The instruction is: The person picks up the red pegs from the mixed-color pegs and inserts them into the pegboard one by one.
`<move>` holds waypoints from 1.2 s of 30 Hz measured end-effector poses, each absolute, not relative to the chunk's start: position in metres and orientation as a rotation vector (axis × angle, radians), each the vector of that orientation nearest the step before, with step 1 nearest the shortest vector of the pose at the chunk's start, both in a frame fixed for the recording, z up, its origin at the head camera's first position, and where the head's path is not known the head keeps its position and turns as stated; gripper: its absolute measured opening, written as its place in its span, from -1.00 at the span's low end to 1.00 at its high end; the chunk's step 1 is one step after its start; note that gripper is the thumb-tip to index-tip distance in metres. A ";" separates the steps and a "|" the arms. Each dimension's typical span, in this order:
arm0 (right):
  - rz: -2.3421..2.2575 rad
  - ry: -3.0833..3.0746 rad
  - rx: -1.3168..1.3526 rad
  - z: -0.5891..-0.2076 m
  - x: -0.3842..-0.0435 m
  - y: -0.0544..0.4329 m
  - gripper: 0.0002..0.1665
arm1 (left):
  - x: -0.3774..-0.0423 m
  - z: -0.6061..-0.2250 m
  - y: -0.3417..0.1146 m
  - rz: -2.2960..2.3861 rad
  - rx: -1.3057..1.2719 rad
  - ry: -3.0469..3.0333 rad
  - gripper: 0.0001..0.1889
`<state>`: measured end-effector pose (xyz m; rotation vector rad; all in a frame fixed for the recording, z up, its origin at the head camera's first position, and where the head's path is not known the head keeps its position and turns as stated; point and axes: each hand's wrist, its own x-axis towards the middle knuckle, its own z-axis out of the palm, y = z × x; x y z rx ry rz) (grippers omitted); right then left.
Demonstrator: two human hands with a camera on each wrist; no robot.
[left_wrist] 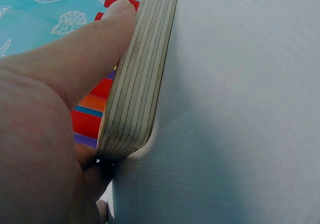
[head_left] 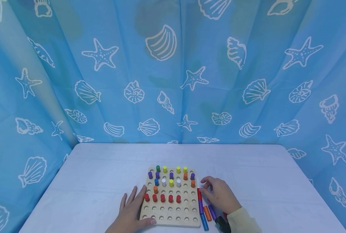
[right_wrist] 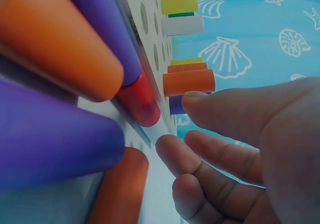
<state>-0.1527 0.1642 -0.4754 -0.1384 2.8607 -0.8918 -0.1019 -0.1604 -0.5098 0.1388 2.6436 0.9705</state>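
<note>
A wooden pegboard (head_left: 177,222) lies on the table, with upright coloured pegs in some of its holes. Five red pegs (head_left: 162,198) stand in one row. My left hand (head_left: 129,212) rests at the board's near left corner, fingers extended along the left side and thumb over the front edge. In the left wrist view that thumb (left_wrist: 75,58) lies against the board's layered edge (left_wrist: 137,78). Just off the right side, my right hand (head_left: 223,195) hovers by a loose red peg (head_left: 199,194). Its thumb and fingers are bent loosely and apart, with nothing between them in the right wrist view.
Along the board's right side lie a loose purple peg (head_left: 201,207) and a blue peg (head_left: 204,222). An orange peg (head_left: 207,213) and another purple peg (head_left: 212,212) lie beside them. A blue shell-print curtain (head_left: 173,81) hangs behind the white table (head_left: 103,168).
</note>
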 end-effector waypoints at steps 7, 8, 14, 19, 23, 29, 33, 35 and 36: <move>-0.878 2.810 -0.099 -0.481 -0.156 0.164 -0.67 | -0.102 -0.509 -0.160 0.983 0.139 2.642 0.31; -0.873 2.806 -0.100 -0.482 -0.156 0.164 -0.67 | -0.102 -0.510 -0.160 0.980 0.140 2.644 0.31; -0.849 2.800 -0.121 -0.482 -0.156 0.163 -0.66 | -0.103 -0.511 -0.160 0.969 0.135 2.644 0.32; -0.847 2.798 -0.129 -0.483 -0.155 0.163 -0.66 | -0.104 -0.512 -0.160 0.974 0.131 2.629 0.33; -0.846 2.801 -0.133 -0.484 -0.155 0.163 -0.68 | -0.103 -0.513 -0.160 0.977 0.139 2.632 0.32; -0.849 2.798 -0.143 -0.486 -0.154 0.163 -0.67 | -0.102 -0.510 -0.161 0.973 0.149 2.647 0.31; -0.841 2.787 -0.139 -0.486 -0.152 0.163 -0.64 | -0.101 -0.509 -0.161 0.976 0.157 2.652 0.30; -0.841 2.785 -0.145 -0.486 -0.151 0.163 -0.63 | -0.101 -0.509 -0.161 0.979 0.163 2.656 0.29; -0.842 2.783 -0.149 -0.486 -0.151 0.163 -0.62 | -0.101 -0.509 -0.161 0.979 0.166 2.659 0.29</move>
